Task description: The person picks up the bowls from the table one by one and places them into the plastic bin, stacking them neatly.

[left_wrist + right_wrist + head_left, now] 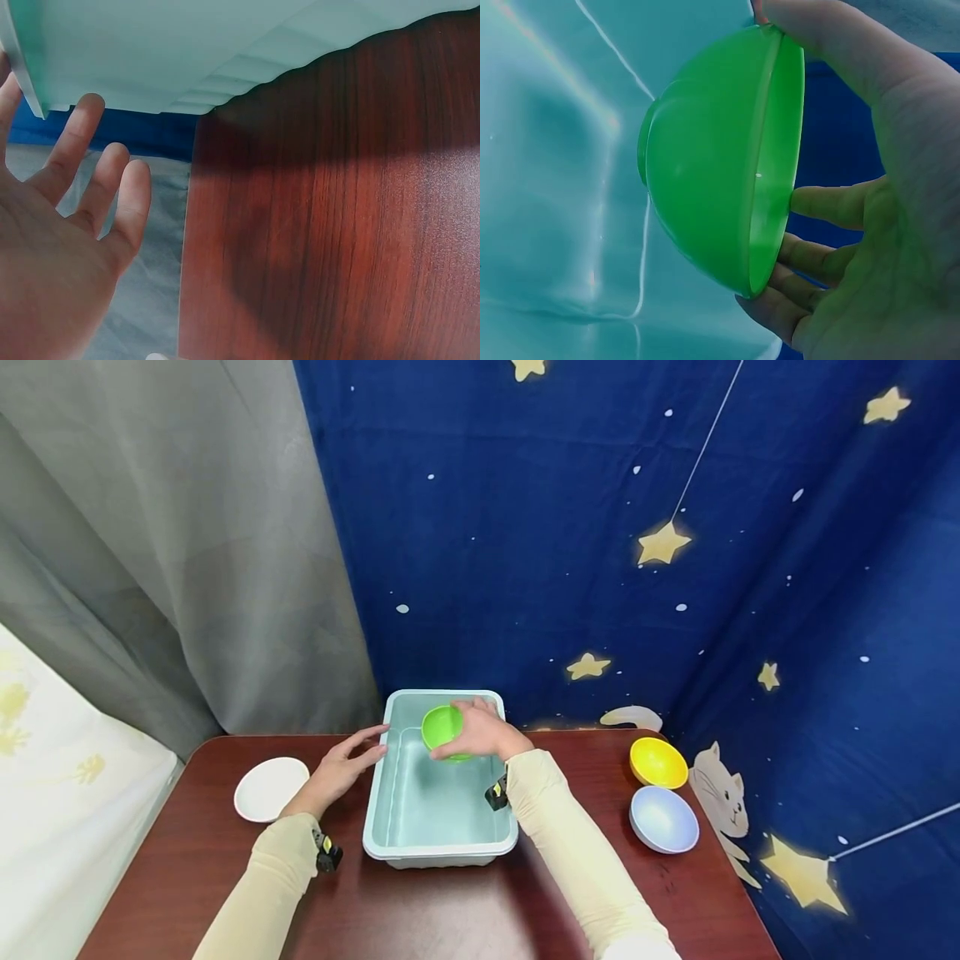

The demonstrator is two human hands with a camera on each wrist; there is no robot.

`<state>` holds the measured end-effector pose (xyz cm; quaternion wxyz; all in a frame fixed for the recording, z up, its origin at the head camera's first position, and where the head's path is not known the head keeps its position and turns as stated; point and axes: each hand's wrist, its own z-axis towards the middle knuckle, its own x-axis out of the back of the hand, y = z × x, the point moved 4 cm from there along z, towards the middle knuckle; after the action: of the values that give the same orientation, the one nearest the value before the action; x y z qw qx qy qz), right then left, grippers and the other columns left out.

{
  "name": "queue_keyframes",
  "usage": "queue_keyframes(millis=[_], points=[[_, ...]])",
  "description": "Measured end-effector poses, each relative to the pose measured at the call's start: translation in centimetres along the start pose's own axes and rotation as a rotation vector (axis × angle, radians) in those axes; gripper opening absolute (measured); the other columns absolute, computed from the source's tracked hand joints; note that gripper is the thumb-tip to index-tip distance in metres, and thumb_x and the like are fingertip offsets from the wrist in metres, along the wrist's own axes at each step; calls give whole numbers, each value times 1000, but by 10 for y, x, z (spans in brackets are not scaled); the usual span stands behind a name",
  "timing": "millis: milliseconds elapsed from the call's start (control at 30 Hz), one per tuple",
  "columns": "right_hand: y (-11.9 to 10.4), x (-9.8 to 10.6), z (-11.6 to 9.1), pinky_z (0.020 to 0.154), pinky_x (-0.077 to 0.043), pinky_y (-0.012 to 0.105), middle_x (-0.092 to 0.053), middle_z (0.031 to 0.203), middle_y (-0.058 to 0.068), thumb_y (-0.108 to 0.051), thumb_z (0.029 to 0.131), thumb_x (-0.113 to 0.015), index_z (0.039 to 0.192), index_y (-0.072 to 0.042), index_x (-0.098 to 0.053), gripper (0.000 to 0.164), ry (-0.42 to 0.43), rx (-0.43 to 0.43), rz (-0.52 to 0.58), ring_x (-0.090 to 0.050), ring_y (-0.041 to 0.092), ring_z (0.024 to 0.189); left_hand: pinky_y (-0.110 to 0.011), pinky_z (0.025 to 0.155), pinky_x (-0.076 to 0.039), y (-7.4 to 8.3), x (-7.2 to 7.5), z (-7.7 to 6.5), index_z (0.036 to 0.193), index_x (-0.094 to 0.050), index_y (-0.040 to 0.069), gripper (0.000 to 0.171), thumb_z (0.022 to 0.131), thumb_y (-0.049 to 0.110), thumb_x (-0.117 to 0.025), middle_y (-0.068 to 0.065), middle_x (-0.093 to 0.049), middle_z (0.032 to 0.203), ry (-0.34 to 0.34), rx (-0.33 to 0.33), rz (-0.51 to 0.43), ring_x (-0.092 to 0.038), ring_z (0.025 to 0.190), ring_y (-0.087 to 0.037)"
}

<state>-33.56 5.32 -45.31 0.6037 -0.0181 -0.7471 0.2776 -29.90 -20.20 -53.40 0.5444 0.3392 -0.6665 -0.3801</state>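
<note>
Brown surface [420, 914] carries the tub [442, 818], roughly mid. Left grip [339, 774] at tub's left rim, fingers extended, nothing held, contact unclear; right grip [486, 732] over the tub, clamped on the green bowl's rim. White dish [272, 788] left of tub, blue bowl [664, 820] well right, yellow bowl [658, 763] just behind it, green bowl [440, 727] over tub's far half, clearance to tub floor unclear.

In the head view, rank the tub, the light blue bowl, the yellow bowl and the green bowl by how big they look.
1. Tub
2. Light blue bowl
3. Yellow bowl and green bowl: unsure, as the right hand covers part of the green one.
</note>
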Motion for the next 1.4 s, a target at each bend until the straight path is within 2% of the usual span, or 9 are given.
queue_keyframes(millis=[300,400,467,633,700,933,1133,1267,1400], points=[[3,-14,7,93,-43,37,-49,125,10,-66,58,-79,145,-11,-38,111,12,-34,-15,-41,25,110,-50,104,-39,-3,-4,0,132,-47,51,53,82,66,-58,-1,-54,131,-1,3,-16,-48,124,-25],[5,-20,9,91,-42,36,-50,123,9,-66,58,-79,145,-11,-39,110,11,-45,-14,-42,24,109,-50,104,-39,-6,-6,1,132,-47,51,49,85,62,-58,-1,-55,131,0,2,-22,-49,124,-25],[6,-23,8,89,-42,35,-50,122,9,-65,59,-79,144,-11,-40,109,9,-53,-15,-42,24,108,-46,100,-43,-6,-9,-1,132,-47,50,48,86,59,-59,-1,-56,130,0,1,-35,-50,122,-25],[8,-28,8,88,-40,33,-51,118,8,-67,57,-79,142,-11,-42,109,12,-65,-8,-41,23,105,-41,93,-48,15,-8,-13,136,-49,40,53,87,55,-61,-5,-56,128,-20,20,-82,-52,117,-27],[10,-30,10,88,-40,32,-50,118,7,-70,56,-78,142,-11,-42,111,16,-72,-5,-41,22,105,-42,94,-47,21,-5,-15,137,-49,37,56,86,55,-62,-7,-56,130,-27,30,-89,-52,118,-27],[12,-40,18,93,-41,35,-49,120,7,-71,56,-77,144,-11,-39,112,46,-90,27,-41,23,108,-38,93,-48,1,-4,-2,133,-48,47,49,86,57,-60,-4,-57,128,3,20,-86,-54,118,-24],[11,-43,20,98,-39,39,-49,122,10,-66,58,-80,145,-10,-38,112,57,-98,48,-42,24,111,-36,91,-49,-5,-8,2,133,-49,48,48,87,56,-60,-2,-58,125,13,11,-100,-55,115,-22],[11,-45,21,98,-39,41,-49,123,11,-65,59,-80,145,-10,-37,111,61,-95,47,-42,25,112,-35,90,-49,2,-7,-2,133,-49,46,50,86,57,-61,-3,-58,124,8,21,-110,-55,113,-22],[9,-45,23,99,-40,40,-49,125,11,-68,57,-79,146,-10,-36,114,65,-88,42,-43,25,112,-39,93,-49,15,-4,-10,136,-49,40,48,89,48,-62,-8,-57,123,-7,27,-142,-54,113,-23]])
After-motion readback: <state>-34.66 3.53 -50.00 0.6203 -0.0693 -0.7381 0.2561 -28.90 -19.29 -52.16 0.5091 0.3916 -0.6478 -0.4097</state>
